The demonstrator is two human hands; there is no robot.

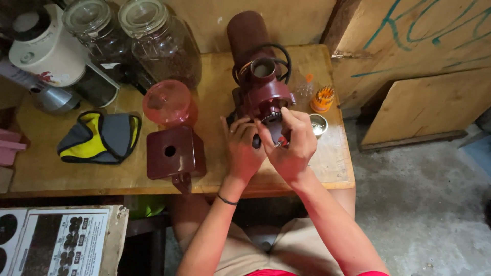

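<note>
A dark red grinder body (263, 92) with a round opening on top stands on the wooden table (46, 174), a black cable looped around it. My left hand (241, 151) presses against its front with a black part by the fingers. My right hand (290, 145) grips a small screwdriver with a red handle (280, 143), its tip at the grinder's toothed front. Both hands sit close together at the machine's lower front.
A dark red square cover (175, 152) with a hole and a pink lid (168, 102) lie to the left. A grey and yellow cloth (99, 137), glass jars (161, 41), a white appliance (46, 46), an orange bit holder (322, 98) and a metal cap (318, 124) are around.
</note>
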